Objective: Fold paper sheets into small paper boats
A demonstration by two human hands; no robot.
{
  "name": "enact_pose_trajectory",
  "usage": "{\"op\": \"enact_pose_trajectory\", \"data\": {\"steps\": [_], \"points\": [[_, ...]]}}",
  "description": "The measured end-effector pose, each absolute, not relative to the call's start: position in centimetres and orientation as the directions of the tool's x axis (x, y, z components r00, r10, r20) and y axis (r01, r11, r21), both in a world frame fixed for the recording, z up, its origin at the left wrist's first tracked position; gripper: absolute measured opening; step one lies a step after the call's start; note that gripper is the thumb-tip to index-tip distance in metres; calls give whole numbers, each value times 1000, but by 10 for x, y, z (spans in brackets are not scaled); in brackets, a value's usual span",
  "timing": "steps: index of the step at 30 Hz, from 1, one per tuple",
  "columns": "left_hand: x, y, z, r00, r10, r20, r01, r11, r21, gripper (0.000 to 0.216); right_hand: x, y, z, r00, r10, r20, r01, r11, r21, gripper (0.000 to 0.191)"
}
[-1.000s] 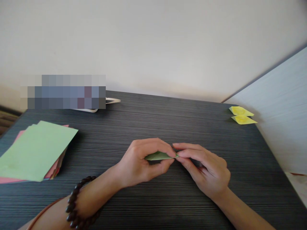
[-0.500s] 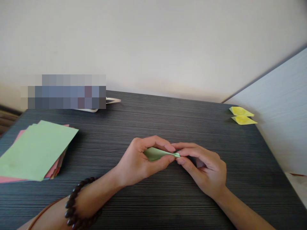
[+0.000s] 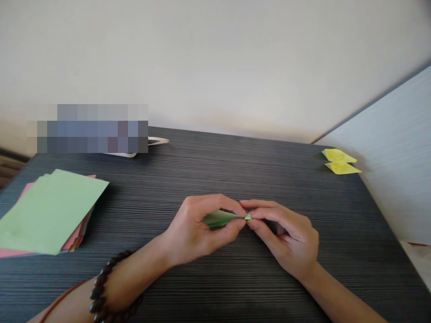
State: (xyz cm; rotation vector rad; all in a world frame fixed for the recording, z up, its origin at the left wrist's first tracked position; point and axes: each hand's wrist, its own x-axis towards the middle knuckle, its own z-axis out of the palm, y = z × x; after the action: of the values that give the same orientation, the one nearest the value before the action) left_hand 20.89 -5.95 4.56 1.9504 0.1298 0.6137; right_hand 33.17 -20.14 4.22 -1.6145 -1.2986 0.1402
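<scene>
A small folded green paper piece (image 3: 220, 218) is held just above the dark striped table (image 3: 235, 166), near its middle. My left hand (image 3: 198, 233) is closed around the wider end of it, thumb below and fingers on top. My right hand (image 3: 286, 237) pinches the pointed tip between thumb and forefinger. A dark bead bracelet (image 3: 111, 287) sits on my left wrist.
A stack of coloured sheets with a green one on top (image 3: 50, 211) lies at the left. Two folded yellow paper pieces (image 3: 340, 161) rest at the far right corner beside a pale panel (image 3: 393, 157). A white object (image 3: 148, 143) lies at the back, partly blurred out.
Both hands stay on the green piece. The fingers have shifted a little and the piece looks flatter and narrower than before.
</scene>
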Motion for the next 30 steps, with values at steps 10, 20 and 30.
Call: {"op": "enact_pose_trajectory", "data": {"steps": [10,20,30], "points": [[207,-61,47,873,360,329,-141,-461,876,6,331,-205,42,365,753,547,782,70,-619,19],[209,-58,43,817,214,536,-283,-660,696,9,335,-209,35,250,731,635,894,77,-441,28],[210,-56,41,815,240,527,-263,-657,707,17,334,-205,39,281,769,574,853,74,-517,23]]}}
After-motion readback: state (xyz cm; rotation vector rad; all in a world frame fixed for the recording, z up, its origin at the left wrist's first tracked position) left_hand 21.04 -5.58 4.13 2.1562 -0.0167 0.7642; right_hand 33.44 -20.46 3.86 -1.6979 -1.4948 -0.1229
